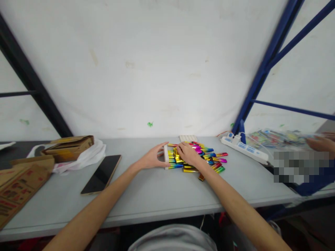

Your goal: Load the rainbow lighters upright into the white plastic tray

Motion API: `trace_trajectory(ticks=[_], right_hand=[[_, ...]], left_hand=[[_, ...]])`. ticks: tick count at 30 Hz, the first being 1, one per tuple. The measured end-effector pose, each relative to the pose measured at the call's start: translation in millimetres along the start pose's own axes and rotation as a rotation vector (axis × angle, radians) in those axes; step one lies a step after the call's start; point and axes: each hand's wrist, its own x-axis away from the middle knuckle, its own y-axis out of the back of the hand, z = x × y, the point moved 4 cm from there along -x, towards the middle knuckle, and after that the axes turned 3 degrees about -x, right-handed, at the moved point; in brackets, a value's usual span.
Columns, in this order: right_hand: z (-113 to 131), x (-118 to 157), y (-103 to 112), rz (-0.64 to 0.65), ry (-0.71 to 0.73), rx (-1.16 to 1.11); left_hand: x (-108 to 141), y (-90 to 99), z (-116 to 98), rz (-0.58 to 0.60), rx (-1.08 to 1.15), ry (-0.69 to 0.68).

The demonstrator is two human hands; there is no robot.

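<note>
My left hand [151,157] grips a narrow white strip [166,157] standing on the table, thumb at its near end and fingers at its far end. From the strip's right side several slim shiny pieces in gold, green and blue [175,166] point to the right. My right hand [187,152] rests over a heap of glossy metallic-coloured tube-like pieces [213,161], its fingers bent down among gold ones. Whatever its fingertips pinch is hidden. Behind the heap, near the wall, lies another white slotted piece [187,138].
A dark-screened phone [102,174] lies left of my left forearm. Opened cardboard boxes [24,184] and a white plastic bag [95,153] are farther left. On the right are a white power strip [244,150], clear plastic packets [277,137] and another person's hand [320,144].
</note>
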Motion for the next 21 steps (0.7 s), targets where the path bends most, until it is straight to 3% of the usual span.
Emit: trace_trajectory(ticks=[8, 14, 21], right_hand=[[14.4, 1.5, 5.8, -0.047, 0.054, -0.086], [34.4, 0.3, -11.4, 0.034, 0.036, 0.07], [31.0, 5.8, -10.4, 0.053, -0.033, 0.173]], left_hand=[[-2.1, -2.3, 1.1, -0.038, 0.045, -0.006], [-8.6, -10.7, 2.6, -0.087, 0.12, -0.02], [-6.1, -6.2, -1.1, -0.056, 0.088, 0.002]])
